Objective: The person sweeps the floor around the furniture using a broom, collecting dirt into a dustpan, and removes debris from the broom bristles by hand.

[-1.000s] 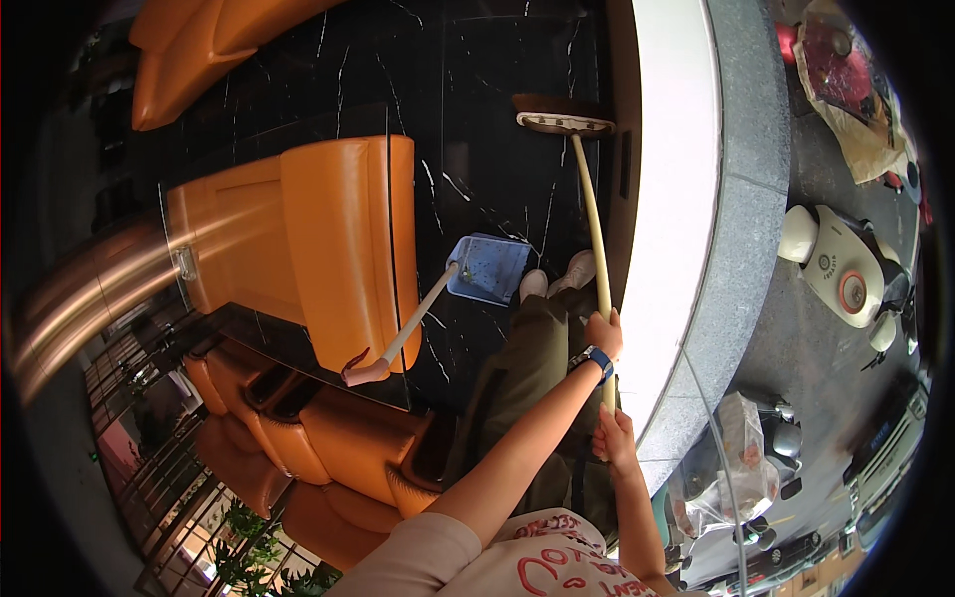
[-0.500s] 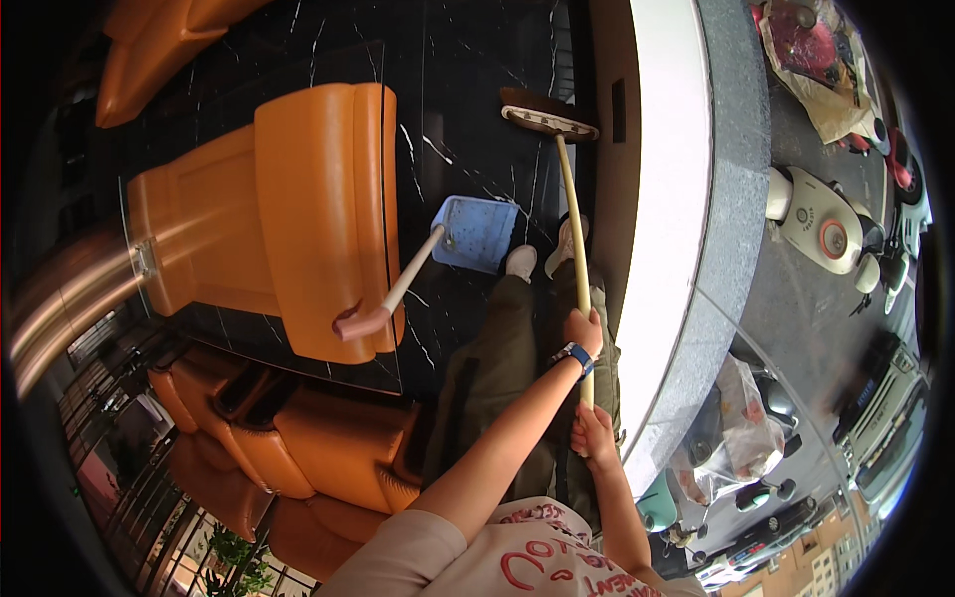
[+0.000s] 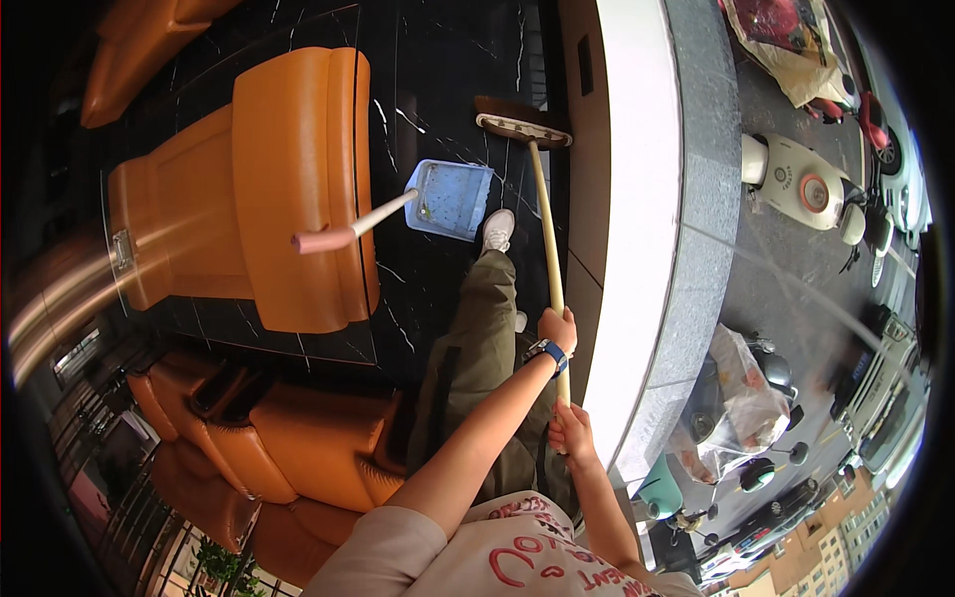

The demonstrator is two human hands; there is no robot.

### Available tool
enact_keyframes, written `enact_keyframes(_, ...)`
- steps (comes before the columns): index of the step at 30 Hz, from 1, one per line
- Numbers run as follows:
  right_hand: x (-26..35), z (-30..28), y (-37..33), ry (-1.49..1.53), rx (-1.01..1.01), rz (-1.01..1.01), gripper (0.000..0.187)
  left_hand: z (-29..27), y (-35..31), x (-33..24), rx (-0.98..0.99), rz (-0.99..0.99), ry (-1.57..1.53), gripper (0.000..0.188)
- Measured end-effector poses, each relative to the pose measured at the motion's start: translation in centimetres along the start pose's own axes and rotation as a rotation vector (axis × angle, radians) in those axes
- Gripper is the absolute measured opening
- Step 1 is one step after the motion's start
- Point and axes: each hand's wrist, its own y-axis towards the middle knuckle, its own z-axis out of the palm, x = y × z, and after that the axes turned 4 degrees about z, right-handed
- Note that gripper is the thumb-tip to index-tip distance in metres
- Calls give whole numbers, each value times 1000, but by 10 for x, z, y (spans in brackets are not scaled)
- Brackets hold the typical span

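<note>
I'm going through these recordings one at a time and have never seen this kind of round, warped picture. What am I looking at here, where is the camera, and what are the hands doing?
There is no machine here: a person wears a wide fisheye camera on the head, looking down at their own body and arms, which is why straight edges bend near the rim. Both hands are closed around the long pale handle of a broom. The left hand, with a blue watch at its wrist, has its grip higher in the picture, nearer the brush head; the right hand holds the handle's end, close to the body. The brush head rests on the dark marbled floor. Beside it lies a blue dustpan with a pale pink handle pointing toward an orange leather armchair. One white shoe stands next to the dustpan. On the right, past a white ledge, parked scooters are visible.
</note>
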Motion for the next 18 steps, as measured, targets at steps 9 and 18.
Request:
enact_keyframes(9,-99,-49,-1,105,86,18,24,13,-34,106,-37,42,148,33)
enact_keyframes(18,-159,-39,-15,311,166,32,23,-5,-57,152,-67,142,399,33)
